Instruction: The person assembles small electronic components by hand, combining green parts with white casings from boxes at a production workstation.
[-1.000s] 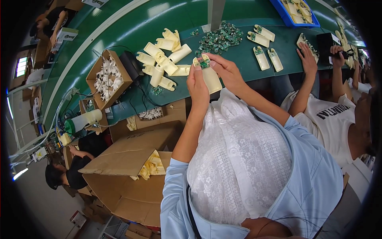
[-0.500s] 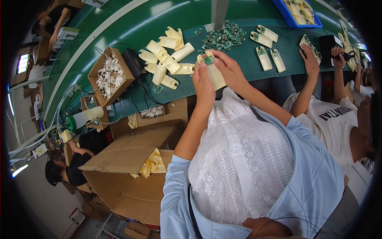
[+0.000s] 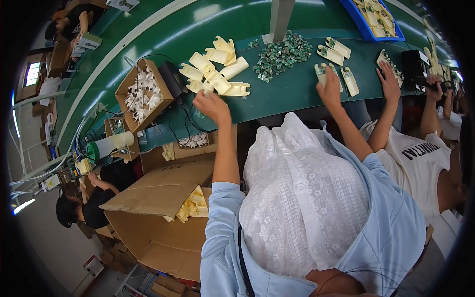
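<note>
My left hand (image 3: 213, 107) is at the near edge of a pile of cream plastic shells (image 3: 216, 80). Its fingers curl closed around one of the near shells, mostly hidden beneath the hand. Over to the right, my right hand (image 3: 329, 90) grips a cream shell with a green circuit board (image 3: 320, 73) by its near end, setting it against the table. Beside it lie more shells fitted with boards, such as one just right of my hand (image 3: 350, 82) and two farther back (image 3: 330, 55). Between my hands, farther off, is a heap of small green circuit boards (image 3: 281, 54).
A carton of white plastic parts (image 3: 143, 94) stands left beside a black box (image 3: 172, 79). A blue bin of shells (image 3: 363, 22) is at the back right. A metal post (image 3: 281, 20) rises behind the boards. An open carton (image 3: 153, 237) sits below left. A co-worker's hand (image 3: 390, 84) is close on the right.
My hands have parted from around one shell before me. The right carried the board-fitted shell right to the others; the left moved left to the shell pile. The view shifted slightly.
</note>
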Action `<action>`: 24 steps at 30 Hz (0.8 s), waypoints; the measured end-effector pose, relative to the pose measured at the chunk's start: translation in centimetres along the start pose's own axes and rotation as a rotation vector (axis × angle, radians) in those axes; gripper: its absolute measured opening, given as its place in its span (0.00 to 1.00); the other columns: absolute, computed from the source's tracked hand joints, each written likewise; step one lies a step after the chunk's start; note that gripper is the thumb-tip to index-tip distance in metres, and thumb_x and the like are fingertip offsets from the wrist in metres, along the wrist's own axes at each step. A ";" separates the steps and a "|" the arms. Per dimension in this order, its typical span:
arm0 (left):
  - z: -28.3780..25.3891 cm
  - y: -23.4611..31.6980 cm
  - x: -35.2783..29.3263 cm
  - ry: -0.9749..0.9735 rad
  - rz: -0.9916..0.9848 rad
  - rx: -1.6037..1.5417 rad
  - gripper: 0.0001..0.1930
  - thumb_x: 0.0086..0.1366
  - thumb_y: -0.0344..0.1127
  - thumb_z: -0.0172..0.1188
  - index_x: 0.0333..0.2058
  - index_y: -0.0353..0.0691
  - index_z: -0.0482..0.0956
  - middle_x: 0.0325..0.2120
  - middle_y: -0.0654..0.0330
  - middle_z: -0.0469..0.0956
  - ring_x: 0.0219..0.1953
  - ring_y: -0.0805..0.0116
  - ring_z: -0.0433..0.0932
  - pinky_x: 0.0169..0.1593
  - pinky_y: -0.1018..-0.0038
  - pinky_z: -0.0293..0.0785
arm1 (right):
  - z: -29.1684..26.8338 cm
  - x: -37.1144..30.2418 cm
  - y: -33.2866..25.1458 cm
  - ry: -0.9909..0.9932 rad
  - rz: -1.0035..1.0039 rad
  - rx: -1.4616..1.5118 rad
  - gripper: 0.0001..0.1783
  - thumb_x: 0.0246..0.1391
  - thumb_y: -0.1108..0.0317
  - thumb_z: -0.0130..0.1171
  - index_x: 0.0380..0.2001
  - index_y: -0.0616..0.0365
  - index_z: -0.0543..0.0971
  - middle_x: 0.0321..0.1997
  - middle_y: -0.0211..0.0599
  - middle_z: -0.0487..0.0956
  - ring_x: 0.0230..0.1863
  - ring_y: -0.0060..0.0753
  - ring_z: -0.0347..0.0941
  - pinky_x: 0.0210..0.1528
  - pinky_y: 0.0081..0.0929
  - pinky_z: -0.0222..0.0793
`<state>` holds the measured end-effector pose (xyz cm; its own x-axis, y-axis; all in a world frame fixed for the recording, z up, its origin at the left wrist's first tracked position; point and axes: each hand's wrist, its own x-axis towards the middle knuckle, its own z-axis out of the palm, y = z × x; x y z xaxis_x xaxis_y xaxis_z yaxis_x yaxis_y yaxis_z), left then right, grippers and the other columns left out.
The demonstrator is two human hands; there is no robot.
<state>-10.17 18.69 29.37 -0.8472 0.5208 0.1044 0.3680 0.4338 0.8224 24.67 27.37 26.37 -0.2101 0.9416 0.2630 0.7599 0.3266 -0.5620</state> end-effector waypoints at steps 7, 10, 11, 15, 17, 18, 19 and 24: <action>-1.8 -5.2 3.6 -0.208 0.487 0.483 0.25 0.56 0.30 0.55 0.55 0.37 0.64 0.51 0.48 0.66 0.55 0.47 0.61 0.57 0.53 0.55 | -1.3 2.3 2.9 0.128 0.106 -0.430 0.35 0.42 0.72 0.60 0.57 0.63 0.64 0.57 0.58 0.65 0.57 0.57 0.61 0.60 0.43 0.57; -1.7 -4.8 3.9 -0.211 0.416 0.378 0.28 0.56 0.33 0.57 0.56 0.34 0.63 0.51 0.46 0.66 0.55 0.46 0.61 0.57 0.53 0.57 | -0.4 4.0 1.0 0.265 -0.062 -0.344 0.28 0.43 0.73 0.59 0.52 0.61 0.69 0.55 0.52 0.67 0.57 0.54 0.63 0.59 0.41 0.59; -1.7 -4.4 3.8 -0.214 0.418 0.375 0.28 0.56 0.33 0.57 0.56 0.34 0.63 0.51 0.46 0.66 0.55 0.46 0.61 0.57 0.53 0.57 | 0.3 4.2 -0.1 0.137 -0.158 -0.163 0.27 0.44 0.74 0.59 0.51 0.59 0.70 0.56 0.48 0.68 0.56 0.52 0.63 0.58 0.41 0.60; -1.6 -0.6 2.9 -0.075 0.444 0.110 0.27 0.59 0.33 0.57 0.56 0.33 0.62 0.49 0.47 0.69 0.54 0.50 0.65 0.57 0.60 0.61 | 4.0 4.2 -6.1 -0.127 -0.306 0.135 0.23 0.47 0.75 0.58 0.49 0.55 0.72 0.52 0.38 0.71 0.55 0.44 0.65 0.55 0.38 0.62; -1.2 0.8 2.0 -0.254 0.162 -0.364 0.25 0.62 0.33 0.54 0.57 0.33 0.61 0.50 0.48 0.69 0.51 0.55 0.69 0.54 0.65 0.65 | 5.2 4.4 -7.7 -0.122 -0.423 -0.013 0.17 0.46 0.75 0.58 0.43 0.57 0.74 0.45 0.39 0.73 0.49 0.42 0.67 0.51 0.36 0.63; -1.0 1.4 1.5 -0.340 0.015 -0.600 0.24 0.64 0.33 0.53 0.57 0.33 0.61 0.50 0.49 0.69 0.49 0.57 0.70 0.53 0.68 0.67 | 5.3 4.4 -7.6 -0.124 -0.427 -0.011 0.17 0.46 0.75 0.58 0.43 0.57 0.74 0.45 0.39 0.73 0.49 0.42 0.67 0.51 0.36 0.63; -1.0 1.8 0.9 -0.335 0.014 -0.599 0.24 0.64 0.33 0.53 0.57 0.33 0.61 0.50 0.49 0.69 0.49 0.57 0.70 0.53 0.68 0.67 | 5.5 4.4 -7.3 -0.136 -0.428 -0.020 0.16 0.45 0.75 0.58 0.41 0.57 0.74 0.43 0.38 0.73 0.48 0.42 0.67 0.49 0.36 0.63; -1.1 2.9 -2.5 -0.744 -0.519 -1.219 0.23 0.66 0.36 0.51 0.57 0.34 0.61 0.49 0.51 0.71 0.45 0.63 0.74 0.51 0.67 0.72 | 4.9 2.8 -5.5 -0.250 -0.498 -0.051 0.12 0.42 0.76 0.56 0.33 0.56 0.72 0.37 0.36 0.71 0.43 0.42 0.67 0.42 0.37 0.63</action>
<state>-7.38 17.83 32.08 -0.2624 0.9089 -0.3243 -0.7484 0.0205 0.6630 16.86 28.63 26.37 -0.6858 0.6675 0.2899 0.5593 0.7383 -0.3770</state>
